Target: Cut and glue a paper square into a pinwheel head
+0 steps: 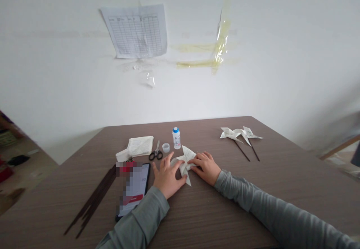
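A printed-paper pinwheel (189, 152) lies on the table between my two hands, its pointed blades folded toward the middle. My left hand (166, 176) holds it from the left, with the index finger and thumb on the paper and the other fingers spread. From the right, my right hand (207, 167) presses its fingertips onto the pinwheel near the centre. Just beyond stands a white glue bottle (176, 138) with a blue top. A small clear cap (165, 147) and black-handled scissors (156, 153) lie to its left.
Two finished-looking pinwheels on dark sticks (241, 133) lie at the back right. On the left are a stack of paper (141, 146), a phone (136, 189) and several dark sticks (97, 196). The wall (197, 95) borders the table's (239, 211) far edge.
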{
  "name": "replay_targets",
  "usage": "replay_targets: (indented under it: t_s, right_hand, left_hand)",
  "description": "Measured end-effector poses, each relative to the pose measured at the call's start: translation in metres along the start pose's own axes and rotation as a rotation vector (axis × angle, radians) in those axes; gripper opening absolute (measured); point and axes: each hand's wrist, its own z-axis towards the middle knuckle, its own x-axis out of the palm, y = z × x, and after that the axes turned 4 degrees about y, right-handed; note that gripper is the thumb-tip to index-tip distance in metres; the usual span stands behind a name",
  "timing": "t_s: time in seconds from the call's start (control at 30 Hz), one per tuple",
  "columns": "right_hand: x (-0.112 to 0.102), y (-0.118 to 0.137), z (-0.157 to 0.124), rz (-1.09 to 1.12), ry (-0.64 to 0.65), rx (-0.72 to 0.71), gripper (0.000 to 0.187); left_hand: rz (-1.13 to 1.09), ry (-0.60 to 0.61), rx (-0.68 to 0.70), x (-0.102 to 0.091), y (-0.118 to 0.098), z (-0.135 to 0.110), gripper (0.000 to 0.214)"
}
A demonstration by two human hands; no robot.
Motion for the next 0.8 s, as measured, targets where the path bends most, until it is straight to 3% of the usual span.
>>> replay_targets:
  t_s: [0.37, 0.8]
  right_hand:
    - [-0.0010, 0.0007, 0.0000, 0.029, -0.024, 0.009, 0.029]
    - [-0.0008, 0.0057, 0.0014, -0.012, 0.002, 0.004, 0.027]
  left_hand:
    - [0.010, 0.050, -0.006, -0.0011, -0.0020, 0.0010, 0.055]
    - [0.001, -0.001, 0.010, -0.0015, -0.0001, 0.0016, 0.056]
